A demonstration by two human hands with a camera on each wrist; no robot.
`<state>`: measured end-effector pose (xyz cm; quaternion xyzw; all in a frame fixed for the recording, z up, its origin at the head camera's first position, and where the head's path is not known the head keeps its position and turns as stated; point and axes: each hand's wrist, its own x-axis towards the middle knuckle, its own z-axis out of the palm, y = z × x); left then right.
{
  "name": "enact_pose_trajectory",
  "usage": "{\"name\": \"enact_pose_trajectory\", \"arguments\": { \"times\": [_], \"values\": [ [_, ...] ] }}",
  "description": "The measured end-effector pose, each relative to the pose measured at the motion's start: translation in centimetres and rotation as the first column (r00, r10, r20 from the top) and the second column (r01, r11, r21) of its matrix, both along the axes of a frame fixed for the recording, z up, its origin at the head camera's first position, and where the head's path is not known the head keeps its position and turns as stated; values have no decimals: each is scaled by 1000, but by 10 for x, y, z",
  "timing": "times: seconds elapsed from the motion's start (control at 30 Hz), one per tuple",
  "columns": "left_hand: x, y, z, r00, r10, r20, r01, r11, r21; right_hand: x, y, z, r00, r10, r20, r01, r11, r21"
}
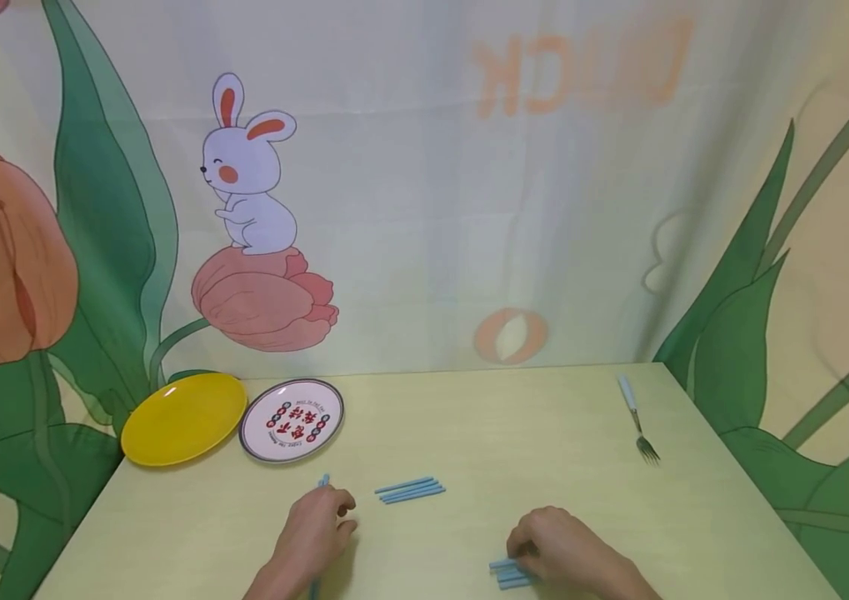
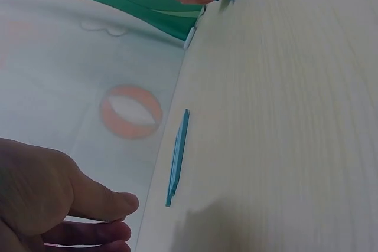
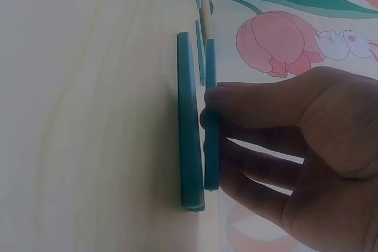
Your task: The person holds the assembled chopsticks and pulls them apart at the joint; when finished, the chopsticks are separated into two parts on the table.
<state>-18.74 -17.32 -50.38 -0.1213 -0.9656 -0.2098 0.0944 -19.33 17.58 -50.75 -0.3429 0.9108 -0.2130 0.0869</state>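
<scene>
My right hand (image 1: 562, 546) pinches a slim light-blue stick (image 3: 211, 146) between thumb and fingertips. Right beside it on the table lies a small group of similar blue sticks (image 1: 511, 577), partly covered by the hand. My left hand (image 1: 312, 533) hovers over another blue stick or sticks (image 1: 325, 480), whose ends show beyond the fingers and under the wrist. Its thumb and fingers are apart and loosely bent, with nothing between them in the left wrist view. Between the hands, several blue sticks (image 1: 411, 490) lie side by side, slightly slanted.
A yellow plate (image 1: 184, 419) and a white plate (image 1: 292, 420) with red lettering stand at the back left. Toward the back right lies a fork (image 1: 636, 419) with a pale handle. A printed cloth (image 1: 424, 208) hangs behind the pale tabletop (image 1: 544, 450).
</scene>
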Motion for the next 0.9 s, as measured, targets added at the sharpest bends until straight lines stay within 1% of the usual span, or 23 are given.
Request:
{"name": "enact_pose_trajectory", "arguments": {
  "times": [0.07, 0.17, 0.3, 0.43, 0.63, 0.77, 0.87, 0.9],
  "values": [
    [2, -2, -1, 1000, 14, 10, -14, 1000, -1, 0, 0, 0, 1000, 0, 7, 0, 1000, 3],
    [4, -6, -3, 997, 53, 50, -53, 999, 6, 1, 1, -1, 1000, -1, 18, 1, 1000, 9],
    [5, -11, -3, 986, 103, 132, -104, 995, 3, 1, 1, -2, 1000, 5, 6, -5, 1000, 8],
    [6, -14, -3, 975, 118, 188, -120, 993, 0, 0, 1, -3, 1000, 12, -9, -12, 1000, 5],
    [8, -15, -4, 952, 156, 265, -162, 987, 3, 0, 1, -4, 1000, 5, 1, -5, 1000, 8],
    [8, -15, -6, 930, 170, 325, -179, 984, -3, 0, 1, -4, 1000, 3, 4, -3, 1000, 3],
    [9, -14, -8, 920, 176, 349, -186, 983, -6, 1, 1, -4, 1000, -4, 0, 4, 1000, 9],
    [10, -14, -8, 919, 177, 351, -187, 982, -7, 1, 2, -5, 1000, -6, -3, 6, 1000, 11]
  ]
}}
